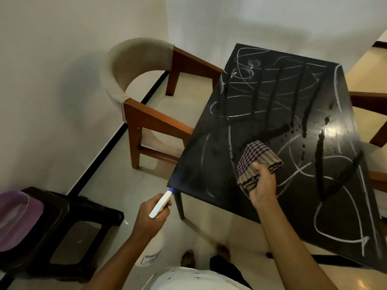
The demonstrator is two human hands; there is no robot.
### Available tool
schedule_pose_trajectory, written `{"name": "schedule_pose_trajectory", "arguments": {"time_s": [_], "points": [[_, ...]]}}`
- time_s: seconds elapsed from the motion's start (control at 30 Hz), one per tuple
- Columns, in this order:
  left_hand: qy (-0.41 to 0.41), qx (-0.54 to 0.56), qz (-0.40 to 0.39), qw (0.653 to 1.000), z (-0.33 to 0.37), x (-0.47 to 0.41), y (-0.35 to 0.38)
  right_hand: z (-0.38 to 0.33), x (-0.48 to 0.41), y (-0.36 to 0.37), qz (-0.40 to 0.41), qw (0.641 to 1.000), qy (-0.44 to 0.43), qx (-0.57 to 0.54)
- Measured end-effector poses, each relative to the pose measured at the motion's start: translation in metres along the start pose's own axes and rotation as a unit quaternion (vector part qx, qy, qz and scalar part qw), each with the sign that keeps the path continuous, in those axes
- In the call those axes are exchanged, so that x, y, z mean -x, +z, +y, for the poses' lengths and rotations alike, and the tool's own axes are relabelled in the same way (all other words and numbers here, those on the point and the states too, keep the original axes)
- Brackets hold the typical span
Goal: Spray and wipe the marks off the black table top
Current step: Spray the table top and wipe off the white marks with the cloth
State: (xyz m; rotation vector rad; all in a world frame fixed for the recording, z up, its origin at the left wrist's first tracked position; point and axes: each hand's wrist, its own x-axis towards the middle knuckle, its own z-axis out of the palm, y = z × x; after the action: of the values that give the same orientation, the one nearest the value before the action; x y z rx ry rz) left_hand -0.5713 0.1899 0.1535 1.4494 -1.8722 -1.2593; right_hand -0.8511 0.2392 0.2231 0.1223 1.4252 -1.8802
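- Black glossy table [194, 164] top fills the right half of the view, scrawled with white chalk-like marks [240, 110] from the far corner to the near edge; dark wet streaks and droplets [293, 130] run through the middle, so some spray already lies on it.
- Right hand [262, 186] is closed around a folded checked purple-and-tan cloth [256, 158], fingers curled into the bunched near end, the cloth's free part lying on the table near its middle.
- Left hand [149, 216] is wrapped round the neck of a white spray bottle with a blue nozzle tip [162, 201], held off the table just beside its near-left corner — nozzle pointing toward the top.
- Cloth looks soft and limp; it should bunch and slide easily on the wet gloss, so a flat palm over a thick fold would likely press better than a fingertip pinch.
- Bottle seems light, rigid plastic, best held at the neck with a finger on the trigger.
- Most marks remain — wiping has barely started, by my reading.
- Wooden armchair with a beige padded back [144, 84] stands beyond the table's left edge.
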Motion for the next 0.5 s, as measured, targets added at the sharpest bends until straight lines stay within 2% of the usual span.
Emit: {"name": "schedule_pose_trajectory", "arguments": {"time_s": [0.1, 0.17, 0.2, 0.23, 0.3, 0.37, 0.4, 0.43, 0.47, 0.5], "points": [[-0.003, 0.029, 0.018, 0.999, -0.004, 0.004, -0.001, 0.014, -0.007, 0.008, 0.01, 0.972, -0.076, 0.222], [-0.001, 0.057, 0.034, 0.998, -0.002, 0.003, -0.001, 0.031, -0.01, 0.012, -0.041, 0.926, -0.143, 0.348], [0.001, 0.07, 0.041, 0.997, 0.0, 0.002, 0.0, 0.043, -0.014, 0.014, -0.076, 0.891, -0.191, 0.405], [0.001, 0.078, 0.05, 0.996, 0.002, 0.0, -0.001, 0.055, -0.019, 0.015, -0.118, 0.835, -0.251, 0.475], [-0.002, 0.079, 0.071, 0.994, 0.005, -0.005, -0.001, 0.084, -0.029, 0.019, -0.215, 0.658, -0.338, 0.637], [-0.008, 0.079, 0.085, 0.993, 0.008, -0.008, 0.0, 0.108, -0.025, 0.023, -0.344, 0.478, -0.345, 0.731], [-0.016, 0.085, 0.089, 0.992, 0.01, -0.009, 0.0, 0.119, -0.022, 0.022, -0.405, 0.401, -0.346, 0.745], [-0.027, 0.085, 0.097, 0.991, 0.011, -0.011, 0.001, 0.128, -0.021, 0.022, -0.449, 0.344, -0.346, 0.749], [-0.037, 0.08, 0.106, 0.99, 0.012, -0.012, 0.0, 0.133, -0.021, 0.022, -0.473, 0.312, -0.348, 0.747], [-0.045, 0.073, 0.113, 0.99, 0.012, -0.014, 0.0, 0.135, -0.025, 0.024, -0.482, 0.303, -0.354, 0.742]]}}
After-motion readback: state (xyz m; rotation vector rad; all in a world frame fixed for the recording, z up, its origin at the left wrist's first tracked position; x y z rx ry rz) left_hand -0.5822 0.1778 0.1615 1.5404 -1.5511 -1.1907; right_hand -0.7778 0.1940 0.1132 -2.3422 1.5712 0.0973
